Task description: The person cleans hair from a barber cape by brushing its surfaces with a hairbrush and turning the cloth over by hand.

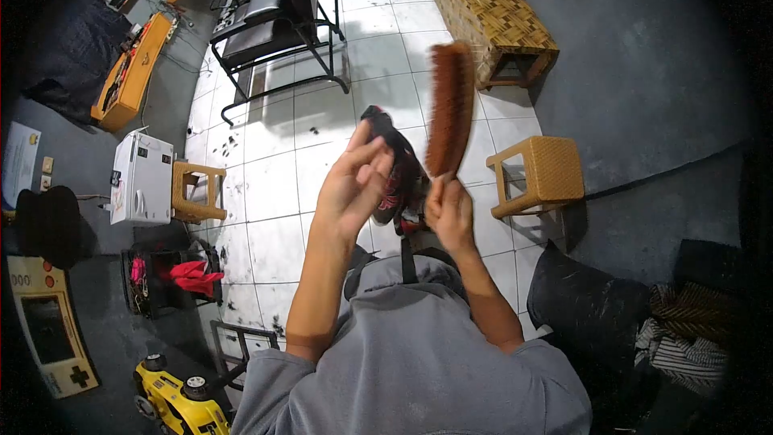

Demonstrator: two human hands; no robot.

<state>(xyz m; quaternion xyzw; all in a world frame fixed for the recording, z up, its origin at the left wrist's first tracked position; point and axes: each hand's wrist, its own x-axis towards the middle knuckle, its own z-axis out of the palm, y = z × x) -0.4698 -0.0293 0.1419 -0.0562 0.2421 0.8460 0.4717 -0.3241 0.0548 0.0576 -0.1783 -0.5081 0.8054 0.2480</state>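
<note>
My right hand (451,211) is closed around the lower end of a long brush (452,109), its brown bristles facing left. The brush stands nearly upright and is slightly blurred. To its left, my left hand (358,181) is raised with bent fingers against a black item with red and pink markings (407,163). That item reaches from above the fingertips down between my hands. Its kind is unclear, and my fingers cover part of it. A gap separates the brush from my left hand.
Dark tufts (314,130) dot the white tiled floor (278,250). A black-framed chair (270,28) stands ahead, a woven bench (491,4) far right. Woven stools (555,171) flank me. A white mini fridge (143,181) and yellow toy car (181,403) are left.
</note>
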